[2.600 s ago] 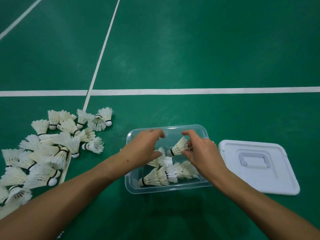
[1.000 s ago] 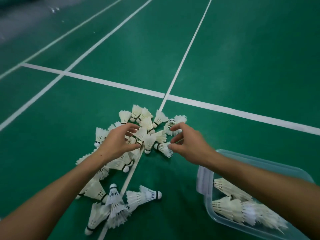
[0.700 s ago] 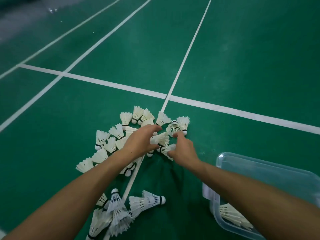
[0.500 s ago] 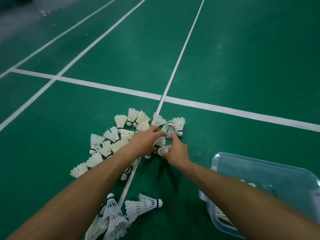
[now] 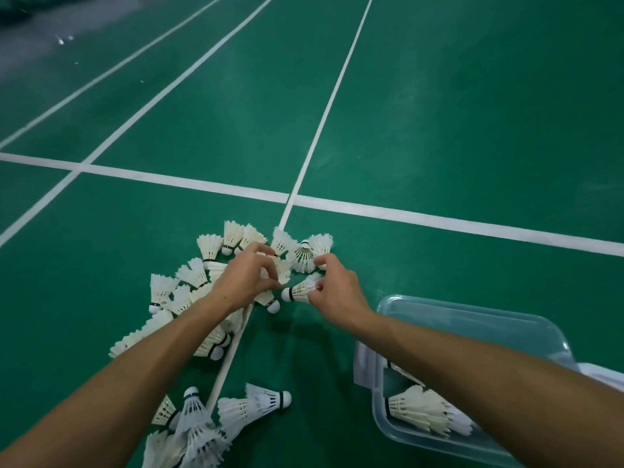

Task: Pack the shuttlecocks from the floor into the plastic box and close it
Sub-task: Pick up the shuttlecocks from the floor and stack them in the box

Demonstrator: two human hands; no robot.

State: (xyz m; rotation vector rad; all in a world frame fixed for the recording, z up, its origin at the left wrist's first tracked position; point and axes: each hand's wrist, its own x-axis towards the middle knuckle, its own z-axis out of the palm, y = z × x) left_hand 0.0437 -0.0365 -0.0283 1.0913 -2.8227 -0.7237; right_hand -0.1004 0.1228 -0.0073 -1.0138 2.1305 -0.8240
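Several white feather shuttlecocks lie heaped on the green court floor, left of centre. My right hand pinches one shuttlecock by its feathers, cork pointing left, just above the floor. My left hand is curled over the pile with fingertips closed on a shuttlecock that is mostly hidden under it. The clear plastic box sits at the lower right with several shuttlecocks lying in it; my right forearm crosses over it.
A second clump of shuttlecocks lies near the bottom edge. White court lines cross the floor behind the pile. A corner of the white lid shows at the right edge, beside the box.
Both hands left the box and reached to the pile on the left. Since half a second ago my right hand has drawn one shuttlecock off the heap; the left has closed on another.
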